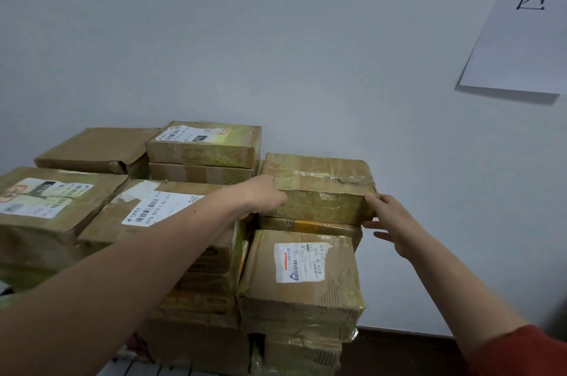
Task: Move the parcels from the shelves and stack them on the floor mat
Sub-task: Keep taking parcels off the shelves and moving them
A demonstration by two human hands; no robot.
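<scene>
A flat brown taped parcel lies on top of the right rear stack against the wall. My left hand holds its left end, thumb on the top edge and fingers tucked below out of sight. Beside the parcel's right front corner is my right hand, fingers straight and spread, the fingertips touching that corner. Under it sits a yellow-taped parcel. In front, lower down, a parcel with a white label tops another stack.
More parcels are piled to the left: a large labelled box, a box at far left and two rear stacks. The grey wall stands right behind. A white paper sign hangs at upper right. Dark floor shows at the lower right.
</scene>
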